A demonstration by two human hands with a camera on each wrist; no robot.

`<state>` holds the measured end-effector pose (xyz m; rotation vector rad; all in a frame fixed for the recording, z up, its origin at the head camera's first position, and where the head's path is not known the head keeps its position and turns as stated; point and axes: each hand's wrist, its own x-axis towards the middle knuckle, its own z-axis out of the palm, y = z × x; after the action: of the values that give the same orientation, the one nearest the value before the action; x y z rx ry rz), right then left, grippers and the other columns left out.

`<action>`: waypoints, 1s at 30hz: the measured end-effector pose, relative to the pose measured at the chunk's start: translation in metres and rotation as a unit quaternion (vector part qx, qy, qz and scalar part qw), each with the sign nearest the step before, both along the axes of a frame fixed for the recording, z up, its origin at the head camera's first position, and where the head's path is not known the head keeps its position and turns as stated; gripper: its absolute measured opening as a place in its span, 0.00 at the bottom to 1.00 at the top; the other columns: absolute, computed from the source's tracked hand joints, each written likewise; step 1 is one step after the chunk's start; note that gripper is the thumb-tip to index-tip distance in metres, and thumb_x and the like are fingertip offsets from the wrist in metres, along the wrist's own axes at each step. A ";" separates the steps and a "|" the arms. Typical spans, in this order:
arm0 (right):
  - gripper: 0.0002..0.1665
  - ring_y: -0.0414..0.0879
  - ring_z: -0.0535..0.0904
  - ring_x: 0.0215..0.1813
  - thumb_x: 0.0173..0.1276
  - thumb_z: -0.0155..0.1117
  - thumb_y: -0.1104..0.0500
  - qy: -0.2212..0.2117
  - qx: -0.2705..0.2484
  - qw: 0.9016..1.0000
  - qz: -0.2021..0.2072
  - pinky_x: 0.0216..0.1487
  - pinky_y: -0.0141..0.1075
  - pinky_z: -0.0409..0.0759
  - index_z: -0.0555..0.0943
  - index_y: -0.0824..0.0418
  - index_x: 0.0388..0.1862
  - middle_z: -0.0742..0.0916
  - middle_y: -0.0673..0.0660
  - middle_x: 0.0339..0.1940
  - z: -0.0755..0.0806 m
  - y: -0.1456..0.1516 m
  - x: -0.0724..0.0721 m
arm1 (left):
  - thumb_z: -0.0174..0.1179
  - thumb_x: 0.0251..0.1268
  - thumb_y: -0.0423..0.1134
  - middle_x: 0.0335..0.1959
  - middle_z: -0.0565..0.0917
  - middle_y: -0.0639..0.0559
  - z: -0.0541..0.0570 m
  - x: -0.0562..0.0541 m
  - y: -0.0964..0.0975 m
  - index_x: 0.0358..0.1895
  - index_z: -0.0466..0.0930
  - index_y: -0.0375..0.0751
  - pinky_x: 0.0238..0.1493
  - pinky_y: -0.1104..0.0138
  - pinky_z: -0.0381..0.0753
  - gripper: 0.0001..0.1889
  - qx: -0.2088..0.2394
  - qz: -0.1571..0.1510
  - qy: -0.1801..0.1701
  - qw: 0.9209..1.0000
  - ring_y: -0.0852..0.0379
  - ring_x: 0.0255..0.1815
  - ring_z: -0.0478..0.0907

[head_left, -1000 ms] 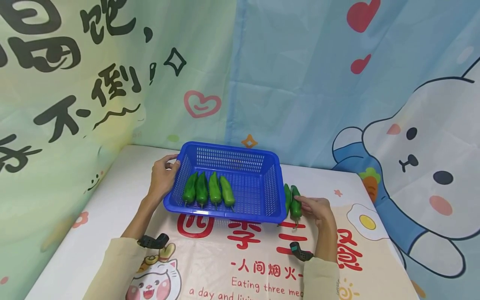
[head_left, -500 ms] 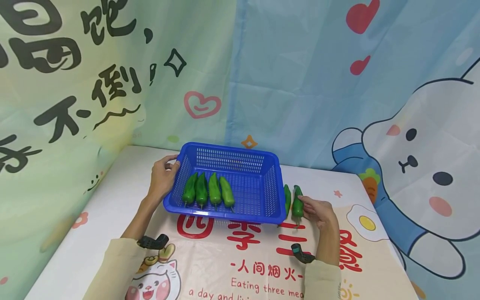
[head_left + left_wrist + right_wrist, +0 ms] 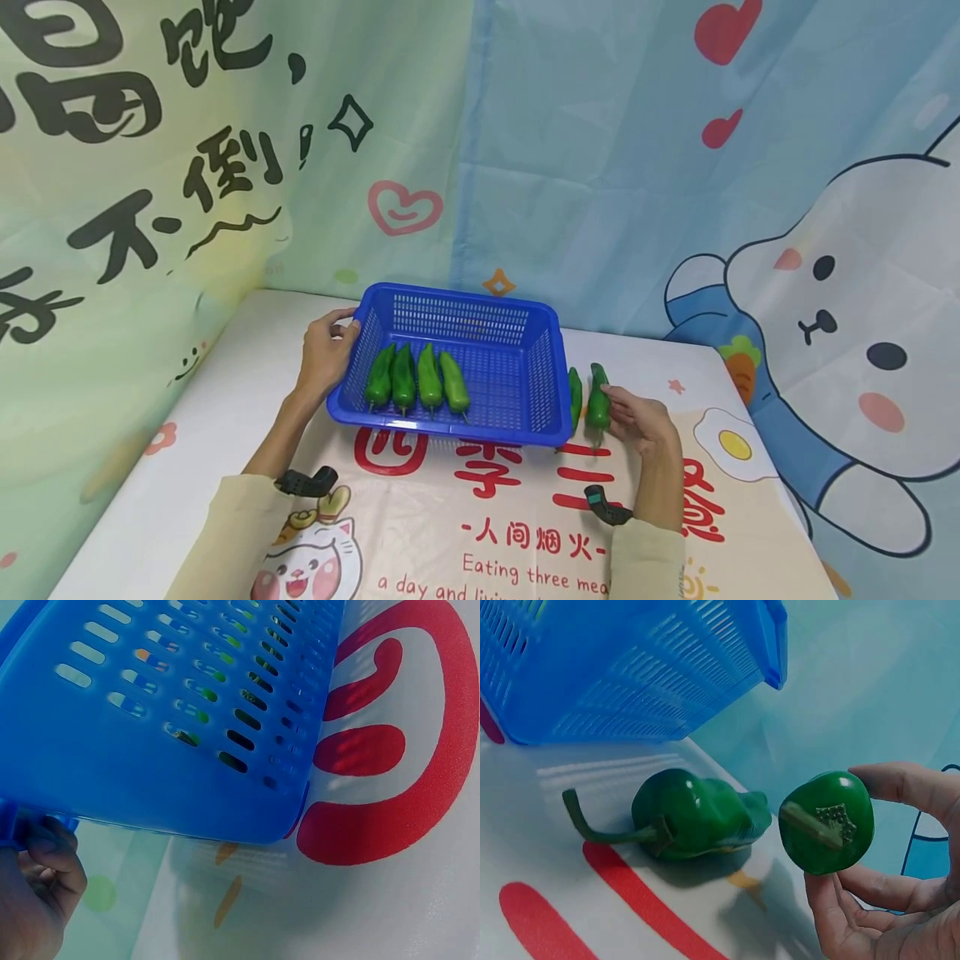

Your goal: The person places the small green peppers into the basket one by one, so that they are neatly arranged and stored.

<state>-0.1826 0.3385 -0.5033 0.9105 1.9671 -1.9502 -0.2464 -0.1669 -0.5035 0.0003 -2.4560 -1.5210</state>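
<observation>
My left hand (image 3: 324, 360) grips the left rim of a blue plastic basket (image 3: 450, 430); in the left wrist view the curled fingers hold its edge at a corner. Several green peppers (image 3: 430, 379) lie side by side in the basket's left half, stems toward me. To the right of the basket, my right hand (image 3: 643, 423) pinches another green pepper (image 3: 826, 823) between thumb and fingers, its stem end facing the right wrist camera. Between that pepper and the basket a further green pepper (image 3: 694, 817) lies on the table, partly hidden by the basket in the head view.
The table (image 3: 262, 342) has a printed cover with red lettering and cartoon figures. A patterned curtain (image 3: 600, 208) hangs right behind the basket and along the left side. A small black device (image 3: 307, 482) is strapped to each wrist.
My right hand has moved slightly right with its pepper, away from the pepper beside the basket, and the pepper has lifted a little. My left hand and the basket have stayed put.
</observation>
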 end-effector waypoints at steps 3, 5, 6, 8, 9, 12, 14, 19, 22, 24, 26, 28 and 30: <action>0.39 0.42 0.80 0.51 0.73 0.77 0.45 0.013 0.003 1.000 0.002 0.46 0.28 0.86 0.77 0.69 0.69 0.84 0.49 0.46 0.004 0.000 0.000 | 0.56 0.86 0.38 0.40 0.89 0.28 0.001 0.000 0.000 0.72 0.79 0.31 0.27 0.74 0.78 0.21 -0.002 0.001 0.000 1.000 0.58 0.27 0.82; 0.37 0.43 0.80 0.52 0.73 0.77 0.43 0.016 0.008 1.000 0.006 0.46 0.28 0.86 0.79 0.67 0.67 0.85 0.49 0.46 0.006 -0.001 0.000 | 0.56 0.87 0.38 0.41 0.89 0.29 0.001 -0.001 0.001 0.72 0.79 0.31 0.27 0.74 0.78 0.21 -0.004 0.001 0.000 1.000 0.57 0.28 0.83; 0.37 0.43 0.80 0.52 0.72 0.78 0.43 0.018 0.010 1.000 0.007 0.46 0.28 0.86 0.80 0.67 0.66 0.85 0.49 0.46 0.007 -0.002 0.000 | 0.56 0.87 0.39 0.41 0.89 0.29 0.001 -0.001 0.001 0.73 0.79 0.31 0.28 0.74 0.79 0.21 -0.004 0.002 -0.001 1.000 0.56 0.28 0.83; 0.36 0.43 0.80 0.52 0.72 0.78 0.42 0.020 0.012 1.000 0.009 0.46 0.28 0.86 0.81 0.66 0.65 0.86 0.48 0.45 0.009 -0.003 0.000 | 0.55 0.87 0.39 0.42 0.89 0.29 0.001 -0.001 0.001 0.73 0.79 0.31 0.28 0.74 0.79 0.21 -0.004 0.002 -0.001 1.000 0.55 0.29 0.84; 0.35 0.43 0.81 0.52 0.71 0.78 0.42 0.022 0.013 1.000 0.009 0.46 0.28 0.86 0.82 0.66 0.63 0.86 0.48 0.44 0.011 -0.004 0.000 | 0.55 0.87 0.39 0.42 0.89 0.29 0.002 -0.001 0.001 0.73 0.79 0.31 0.28 0.74 0.79 0.21 -0.003 0.002 -0.002 1.000 0.54 0.29 0.84; 0.28 0.41 0.82 0.49 0.71 0.79 0.42 0.028 0.011 1.000 0.006 0.46 0.29 0.86 0.85 0.63 0.56 0.87 0.47 0.41 0.013 -0.006 0.001 | 0.55 0.87 0.39 0.42 0.89 0.29 0.002 0.000 0.001 0.73 0.79 0.31 0.29 0.74 0.79 0.21 -0.003 0.001 -0.002 1.000 0.54 0.30 0.84; 0.24 0.41 0.82 0.47 0.71 0.79 0.43 0.032 0.008 0.999 0.004 0.46 0.29 0.86 0.86 0.61 0.51 0.87 0.46 0.39 0.015 -0.008 0.001 | 0.55 0.87 0.39 0.42 0.89 0.29 0.001 0.000 0.001 0.73 0.79 0.31 0.28 0.74 0.79 0.21 -0.003 0.001 -0.002 1.000 0.55 0.29 0.83; 0.27 0.39 0.84 0.46 0.71 0.78 0.42 0.036 0.007 0.999 0.005 0.45 0.29 0.86 0.86 0.62 0.56 0.87 0.46 0.39 0.019 -0.013 0.001 | 0.55 0.87 0.39 0.41 0.89 0.29 0.001 0.000 0.000 0.72 0.80 0.31 0.28 0.74 0.78 0.21 -0.004 0.001 0.000 1.000 0.56 0.29 0.82; 0.32 0.39 0.85 0.46 0.70 0.79 0.42 0.041 0.005 0.999 0.003 0.45 0.29 0.86 0.84 0.63 0.60 0.88 0.45 0.39 0.021 -0.017 0.002 | 0.56 0.87 0.39 0.41 0.89 0.29 0.000 0.000 -0.001 0.72 0.80 0.31 0.28 0.73 0.78 0.21 -0.005 0.002 0.001 1.000 0.57 0.28 0.82; 0.30 0.40 0.85 0.46 0.70 0.80 0.43 0.046 0.000 0.999 0.001 0.46 0.29 0.86 0.85 0.63 0.59 0.88 0.45 0.38 0.023 -0.019 0.002 | 0.56 0.87 0.38 0.40 0.89 0.29 0.000 0.000 -0.001 0.72 0.80 0.31 0.27 0.73 0.78 0.21 -0.005 0.002 0.001 1.000 0.57 0.28 0.82; 0.26 0.39 0.86 0.45 0.70 0.80 0.43 0.052 -0.005 0.999 -0.004 0.46 0.29 0.87 0.86 0.61 0.55 0.89 0.45 0.37 0.024 -0.020 0.003 | 0.56 0.87 0.38 0.40 0.89 0.29 0.000 0.000 0.000 0.72 0.80 0.31 0.27 0.73 0.77 0.21 -0.003 0.001 0.000 1.000 0.57 0.28 0.81; 0.23 0.39 0.86 0.44 0.71 0.79 0.44 0.058 -0.008 0.998 -0.007 0.47 0.29 0.87 0.87 0.60 0.51 0.90 0.45 0.35 0.026 -0.021 0.004 | 0.55 0.87 0.38 0.40 0.89 0.29 0.000 0.000 0.000 0.72 0.79 0.31 0.27 0.73 0.78 0.21 -0.001 -0.001 0.000 1.000 0.57 0.28 0.82; 0.21 0.39 0.86 0.44 0.71 0.79 0.44 0.064 -0.007 0.998 -0.009 0.47 0.29 0.87 0.87 0.59 0.49 0.90 0.44 0.35 0.028 -0.022 0.005 | 0.55 0.87 0.39 0.41 0.89 0.28 0.001 0.001 0.000 0.73 0.79 0.31 0.28 0.73 0.79 0.21 -0.001 -0.002 0.000 1.000 0.56 0.28 0.82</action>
<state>-0.1774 0.3168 -0.4749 0.8210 2.0158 -2.0772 -0.2455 -0.1670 -0.5028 -0.0047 -2.4585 -1.5197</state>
